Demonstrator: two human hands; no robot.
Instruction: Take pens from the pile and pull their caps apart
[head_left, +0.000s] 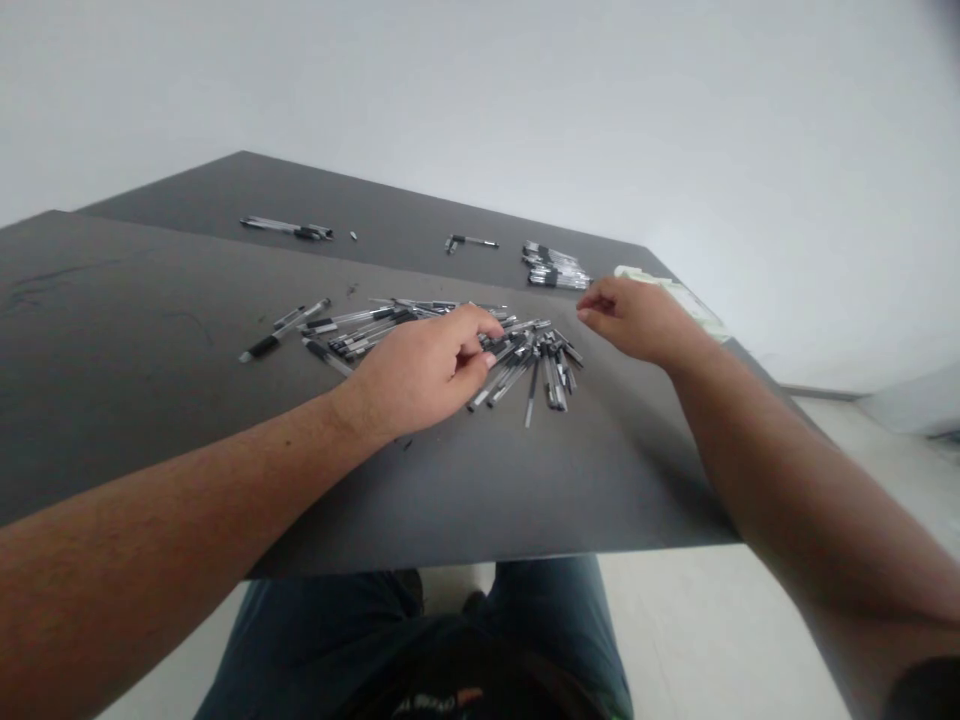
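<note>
Our left hand [420,370] keeps a narrow gap between thumb and index finger; we cannot tell whether a pen part is pinched there. Our right hand [634,320] is half curled, thumb near the fingers; its contents, if any, we cannot tell.

We note one loose pile of pens [511,362] at the centre of the near table [480,500], partly beneath the left hand. Its pieces overlap too much to count. On its left side, one pen with a dark grip [285,330] lies diagonally.

Beyond the pile, on the far table [405,225], we count three groupings: at left, at least two pens side by side [285,228]; at centre, one single pen [476,242] beside short pieces; at right, one stack of pens [553,268], uncountable, just beyond our right hand. One small pale piece [354,236] lies between the left and centre groupings.
</note>
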